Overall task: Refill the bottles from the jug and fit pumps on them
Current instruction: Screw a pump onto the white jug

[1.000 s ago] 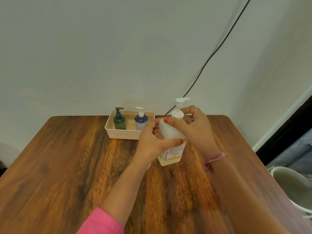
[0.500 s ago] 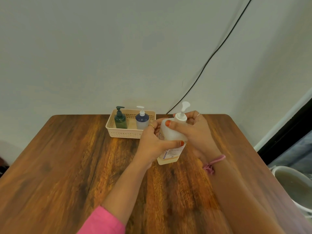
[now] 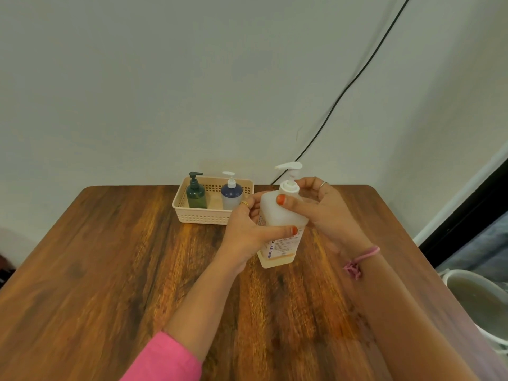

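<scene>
A translucent white bottle with a printed label stands on the wooden table, a little yellowish liquid at its bottom. My left hand grips its body, thumb across the front. My right hand pinches the white pump at its collar on the bottle's neck; the spout points left. A cream basket behind holds a dark green pump bottle and a blue-and-white pump bottle. No jug is in view.
The table's back edge meets a pale wall, down which a black cable runs. Off the table's right edge stands a white bucket with murky liquid, beside a dark door frame.
The pump head has turned: its spout pointed right, then up and back, and now points left. My right hand's fingers shifted round the collar. The bottle stayed in my left hand.
</scene>
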The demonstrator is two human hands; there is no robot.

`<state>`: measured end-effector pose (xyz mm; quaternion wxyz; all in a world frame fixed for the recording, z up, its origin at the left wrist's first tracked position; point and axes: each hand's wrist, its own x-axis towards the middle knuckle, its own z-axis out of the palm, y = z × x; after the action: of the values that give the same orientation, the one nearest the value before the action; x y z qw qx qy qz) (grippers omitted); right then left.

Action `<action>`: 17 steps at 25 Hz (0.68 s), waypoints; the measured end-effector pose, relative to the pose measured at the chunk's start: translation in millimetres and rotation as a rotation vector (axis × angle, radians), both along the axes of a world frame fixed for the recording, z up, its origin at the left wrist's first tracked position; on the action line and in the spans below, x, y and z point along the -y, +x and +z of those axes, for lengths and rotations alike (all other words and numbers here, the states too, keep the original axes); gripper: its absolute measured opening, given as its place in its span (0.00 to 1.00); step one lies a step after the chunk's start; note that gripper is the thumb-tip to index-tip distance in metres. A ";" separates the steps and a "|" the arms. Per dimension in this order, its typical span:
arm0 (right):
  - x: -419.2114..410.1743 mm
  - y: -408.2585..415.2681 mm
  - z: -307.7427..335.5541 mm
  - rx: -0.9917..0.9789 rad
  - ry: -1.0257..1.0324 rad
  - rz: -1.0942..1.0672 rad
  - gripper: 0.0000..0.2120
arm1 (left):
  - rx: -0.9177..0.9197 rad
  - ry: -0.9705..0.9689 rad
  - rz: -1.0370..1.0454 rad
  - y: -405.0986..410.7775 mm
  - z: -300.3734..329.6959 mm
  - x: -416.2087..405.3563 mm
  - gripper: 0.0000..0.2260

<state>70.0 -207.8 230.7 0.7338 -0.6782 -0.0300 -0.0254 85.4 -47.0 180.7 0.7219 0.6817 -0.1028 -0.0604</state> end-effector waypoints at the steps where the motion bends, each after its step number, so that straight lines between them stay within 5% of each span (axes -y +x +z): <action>1: 3.4 -0.7 1.4 -0.023 0.004 0.067 0.28 | 0.006 0.012 -0.008 0.7 -0.1 -0.2 0.33; 4: 5.7 -3.0 2.5 -0.025 -0.053 0.146 0.21 | 0.017 0.041 -0.038 4.0 -1.6 0.3 0.34; 10: -14.0 -5.7 -8.5 0.123 -0.291 -0.199 0.12 | 0.004 -0.001 -0.069 9.7 -7.9 4.3 0.34; 14: -2.0 -1.5 -11.1 0.085 -0.405 -0.151 0.26 | 0.006 0.000 -0.093 16.4 -13.1 6.7 0.34; 17: 16.5 -3.7 -23.5 -0.074 -0.278 -0.001 0.39 | 0.008 0.019 -0.070 22.2 -19.3 11.0 0.34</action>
<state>66.3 -224.3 207.2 0.6335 -0.7737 -0.0057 0.0037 107.6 -58.0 161.3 0.7125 0.6846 -0.1288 -0.0839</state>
